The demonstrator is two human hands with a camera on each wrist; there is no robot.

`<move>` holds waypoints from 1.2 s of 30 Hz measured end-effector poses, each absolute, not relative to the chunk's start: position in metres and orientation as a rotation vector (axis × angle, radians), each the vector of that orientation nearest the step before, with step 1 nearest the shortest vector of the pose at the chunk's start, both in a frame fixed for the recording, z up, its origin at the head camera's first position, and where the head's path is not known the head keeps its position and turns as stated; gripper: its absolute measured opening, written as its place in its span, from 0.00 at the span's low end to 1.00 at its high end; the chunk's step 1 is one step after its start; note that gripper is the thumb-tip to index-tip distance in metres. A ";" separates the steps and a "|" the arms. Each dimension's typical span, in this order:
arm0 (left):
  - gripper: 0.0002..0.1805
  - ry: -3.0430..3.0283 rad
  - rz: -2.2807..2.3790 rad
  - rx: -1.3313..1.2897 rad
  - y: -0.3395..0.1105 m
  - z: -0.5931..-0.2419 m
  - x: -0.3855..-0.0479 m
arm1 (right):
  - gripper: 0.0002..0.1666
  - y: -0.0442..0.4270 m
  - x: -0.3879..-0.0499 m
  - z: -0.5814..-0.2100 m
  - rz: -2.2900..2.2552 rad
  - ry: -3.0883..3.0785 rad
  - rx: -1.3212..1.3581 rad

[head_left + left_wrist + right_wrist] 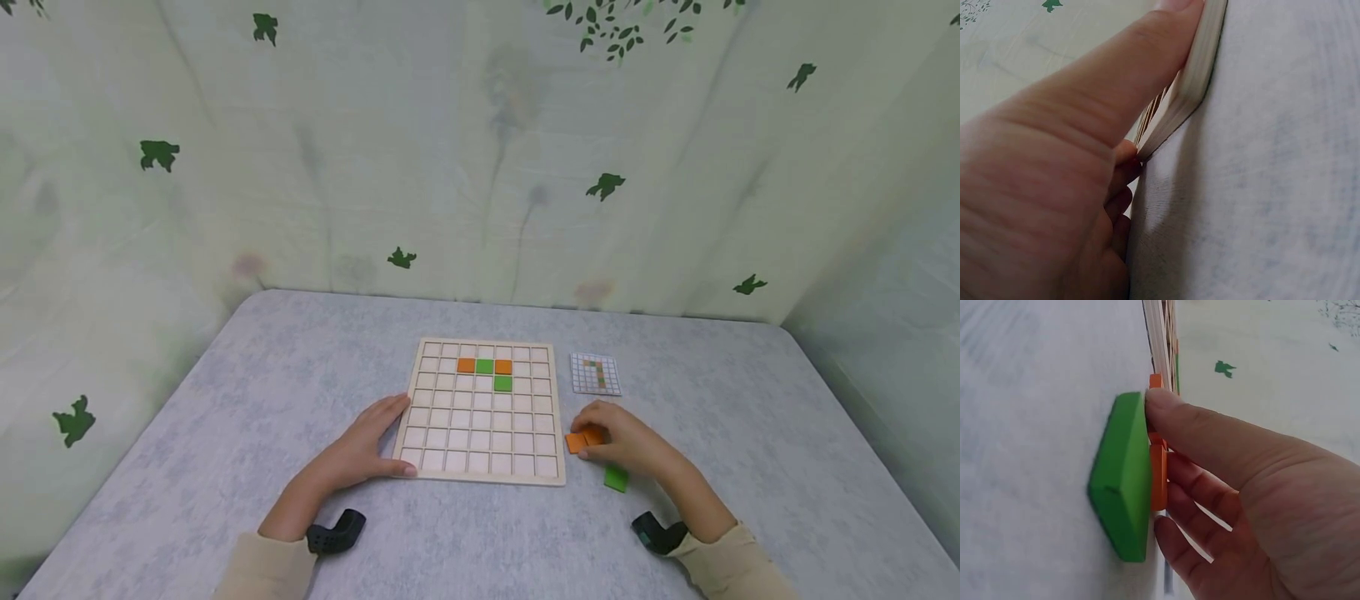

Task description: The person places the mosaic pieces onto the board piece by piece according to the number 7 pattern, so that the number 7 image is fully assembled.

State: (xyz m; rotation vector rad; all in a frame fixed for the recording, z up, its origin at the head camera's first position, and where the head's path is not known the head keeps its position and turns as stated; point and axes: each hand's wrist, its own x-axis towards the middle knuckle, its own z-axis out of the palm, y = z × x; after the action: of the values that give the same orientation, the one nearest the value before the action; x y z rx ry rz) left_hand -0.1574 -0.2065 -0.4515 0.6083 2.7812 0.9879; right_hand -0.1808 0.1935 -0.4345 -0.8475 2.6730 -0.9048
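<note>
- Pale wooden square grid board (480, 479): mid-width on the grey mottled counter (487, 542), clear of far edge.
- Seemingly partway: two orange square tiles (466, 366) and two green square tiles (503, 384) seated; loose orange tiles (575, 443) and loose green tile (616, 478) left, towards counter's right edge.
- Right hand (630, 437): fingers curled, pinching loose orange.
- Left hand (362, 442): fingers spread, touching board's left side, near-left corner.
- Small printed grid card (596, 373) beyond right hand.

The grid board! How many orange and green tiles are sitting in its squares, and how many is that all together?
Orange tiles: 2
Green tiles: 2
Total on the grid board: 4
</note>
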 end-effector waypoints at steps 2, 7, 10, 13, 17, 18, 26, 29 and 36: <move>0.60 2.780 0.993 0.609 -0.207 -0.452 -0.157 | 0.13 0.193 -0.181 -0.434 -0.893 2.678 -0.854; 0.60 2.775 1.002 0.613 -0.207 -0.453 -0.158 | 0.12 0.191 -0.181 -0.430 -0.929 2.692 -0.756; 0.60 2.775 1.002 0.612 -0.207 -0.454 -0.159 | 0.13 0.187 -0.181 -0.425 -0.970 2.702 -0.737; 0.60 2.778 0.995 0.609 -0.208 -0.454 -0.159 | 0.14 0.180 -0.183 -0.418 -1.040 2.703 -0.767; 0.60 2.780 0.992 0.605 -0.208 -0.454 -0.158 | 0.15 0.167 -0.186 -0.409 -1.156 2.710 -0.832; 0.60 2.779 0.992 0.604 -0.208 -0.454 -0.158 | 0.15 0.163 -0.187 -0.408 -1.179 2.720 -0.851; 0.60 2.781 0.986 0.610 -0.208 -0.454 -0.158 | 0.16 0.125 -0.199 -0.417 -1.370 2.726 -0.796; 0.59 2.780 0.982 0.609 -0.207 -0.453 -0.158 | 0.16 0.114 -0.203 -0.425 -1.406 2.711 -0.740; 0.59 2.782 0.986 0.606 -0.207 -0.452 -0.157 | 0.15 0.098 -0.210 -0.443 -1.398 2.716 -0.633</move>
State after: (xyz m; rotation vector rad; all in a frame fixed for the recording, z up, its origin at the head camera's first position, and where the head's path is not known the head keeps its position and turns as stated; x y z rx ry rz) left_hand -0.1565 -0.2066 -0.4515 0.6063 2.7821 0.9861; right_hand -0.2097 0.0982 -0.4431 -0.6333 2.7165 -1.3976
